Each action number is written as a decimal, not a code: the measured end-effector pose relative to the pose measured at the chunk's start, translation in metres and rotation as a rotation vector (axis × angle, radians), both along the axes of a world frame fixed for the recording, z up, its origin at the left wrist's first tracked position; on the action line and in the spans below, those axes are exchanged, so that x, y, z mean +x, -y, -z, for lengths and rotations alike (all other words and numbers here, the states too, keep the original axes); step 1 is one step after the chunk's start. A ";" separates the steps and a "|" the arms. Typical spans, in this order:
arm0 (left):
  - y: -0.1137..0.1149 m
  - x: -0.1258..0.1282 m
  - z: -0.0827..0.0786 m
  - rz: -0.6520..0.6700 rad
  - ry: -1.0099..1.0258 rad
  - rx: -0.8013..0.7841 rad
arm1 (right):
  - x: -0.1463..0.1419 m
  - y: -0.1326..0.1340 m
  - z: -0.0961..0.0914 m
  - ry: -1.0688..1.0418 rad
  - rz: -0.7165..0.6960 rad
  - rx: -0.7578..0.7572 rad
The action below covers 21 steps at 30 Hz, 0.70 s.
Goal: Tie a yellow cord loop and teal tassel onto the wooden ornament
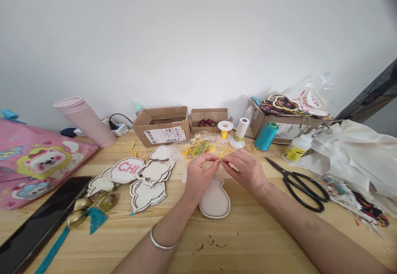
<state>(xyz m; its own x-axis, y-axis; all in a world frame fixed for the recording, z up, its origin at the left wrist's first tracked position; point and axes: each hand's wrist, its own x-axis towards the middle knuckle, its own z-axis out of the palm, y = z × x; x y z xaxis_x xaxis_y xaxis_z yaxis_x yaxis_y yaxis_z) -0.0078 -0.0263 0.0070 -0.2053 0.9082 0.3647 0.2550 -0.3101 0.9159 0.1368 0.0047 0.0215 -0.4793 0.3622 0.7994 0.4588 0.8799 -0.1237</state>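
Observation:
My left hand (202, 172) and my right hand (245, 168) meet over the middle of the table, fingertips pinched close together. Between them is a thin yellow cord (222, 153), its loop standing up above the fingertips. Just beneath the hands lies a pale gourd-shaped piece (214, 203) with a wooden rim; its narrow top is partly covered by my fingers. Whether the cord is joined to it I cannot tell. Behind the hands, a clear plastic bag (198, 148) holds a tangle of yellow and green cords.
Scissors (297, 183) and a glue bottle (297, 146) lie to the right, near a teal thread cone (267, 137). Spools (225, 130) and cardboard boxes (161, 126) line the wall. Leftward are stacked wood-rimmed pieces (149, 191), a phone (43, 224) and a pink tumbler (87, 121).

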 end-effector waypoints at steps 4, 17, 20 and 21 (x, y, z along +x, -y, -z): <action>0.001 -0.001 -0.003 -0.008 -0.130 0.079 | -0.001 0.002 -0.002 0.035 0.044 -0.022; 0.003 0.001 -0.007 -0.057 -0.143 0.058 | -0.006 0.000 0.004 -0.130 -0.035 -0.651; 0.002 0.001 -0.007 -0.021 -0.043 -0.088 | -0.003 -0.002 0.001 -0.049 -0.033 -0.436; 0.001 0.001 -0.006 0.001 -0.006 -0.133 | -0.001 -0.003 0.000 -0.001 -0.031 -0.345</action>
